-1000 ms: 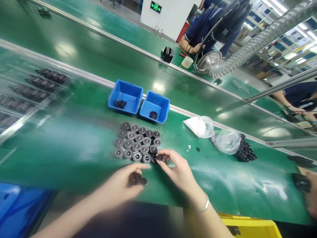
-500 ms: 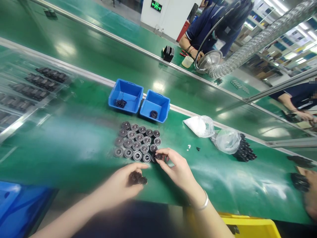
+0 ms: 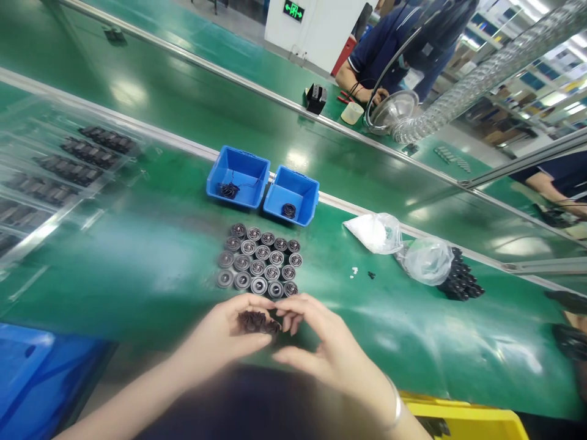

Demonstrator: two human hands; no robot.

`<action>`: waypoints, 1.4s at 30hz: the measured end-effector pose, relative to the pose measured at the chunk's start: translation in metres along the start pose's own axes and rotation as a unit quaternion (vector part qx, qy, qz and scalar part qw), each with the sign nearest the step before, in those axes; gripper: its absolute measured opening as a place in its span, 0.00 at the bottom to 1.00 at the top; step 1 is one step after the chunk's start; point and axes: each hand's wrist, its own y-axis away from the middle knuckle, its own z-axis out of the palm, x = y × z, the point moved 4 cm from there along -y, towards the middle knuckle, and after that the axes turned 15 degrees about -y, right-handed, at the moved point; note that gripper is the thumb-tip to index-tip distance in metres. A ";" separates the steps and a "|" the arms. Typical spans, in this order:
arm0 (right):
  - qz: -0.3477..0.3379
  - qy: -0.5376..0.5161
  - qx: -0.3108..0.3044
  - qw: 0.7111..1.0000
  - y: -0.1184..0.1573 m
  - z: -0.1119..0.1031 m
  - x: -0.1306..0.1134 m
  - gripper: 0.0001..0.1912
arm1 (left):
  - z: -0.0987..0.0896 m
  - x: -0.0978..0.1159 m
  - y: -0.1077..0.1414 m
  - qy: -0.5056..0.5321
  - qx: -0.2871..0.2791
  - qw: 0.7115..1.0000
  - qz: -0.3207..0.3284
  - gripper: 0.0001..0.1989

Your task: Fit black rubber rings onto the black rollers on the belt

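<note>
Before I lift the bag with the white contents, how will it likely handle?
The bag will probably be floppy, as its clear film looks thin and crumpled. Its left end may hang heavier, since the white contents gather there. Pushed, it might slide rather than roll, as it lies slack on the glossy bench.
</note>
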 end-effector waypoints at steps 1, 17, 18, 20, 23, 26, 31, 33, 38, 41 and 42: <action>-0.006 -0.012 -0.005 1.000 -0.001 0.007 0.002 0.24 | -0.001 0.000 0.000 0.011 0.009 1.000 0.004 0.18; -0.077 0.115 0.102 0.985 -0.021 -0.008 0.013 0.10 | -0.009 -0.009 0.006 0.011 0.050 0.999 -0.012 0.15; -0.085 0.138 0.086 0.983 -0.023 -0.006 0.015 0.12 | -0.009 -0.010 0.006 0.013 0.046 0.999 -0.013 0.16; -0.093 0.162 0.060 0.981 -0.027 -0.001 0.017 0.13 | -0.010 -0.011 0.007 0.021 0.038 0.999 -0.015 0.16; -0.094 0.179 0.048 0.978 -0.029 0.003 0.018 0.13 | -0.011 -0.013 0.007 0.029 0.037 0.999 -0.011 0.16; -0.093 0.195 0.038 0.976 -0.031 0.003 0.018 0.13 | -0.012 -0.014 0.006 0.025 0.038 0.999 -0.012 0.16; -0.087 0.216 0.023 0.972 -0.033 0.000 0.016 0.12 | -0.011 -0.011 0.005 0.014 0.035 0.999 -0.017 0.15; -0.090 0.228 0.033 0.969 -0.032 -0.002 0.009 0.14 | -0.011 -0.009 0.005 0.011 0.039 0.999 -0.016 0.14; -0.097 0.186 0.008 0.978 -0.023 0.009 -0.015 0.29 | -0.010 -0.006 0.006 0.048 0.050 0.998 -0.007 0.13; -0.081 0.148 -0.044 0.985 -0.020 0.028 -0.012 0.29 | -0.009 -0.009 0.005 0.076 0.044 0.996 -0.003 0.11; -0.078 0.142 -0.042 0.986 -0.020 0.032 -0.009 0.27 | -0.009 -0.010 0.005 0.082 0.046 0.996 -0.001 0.11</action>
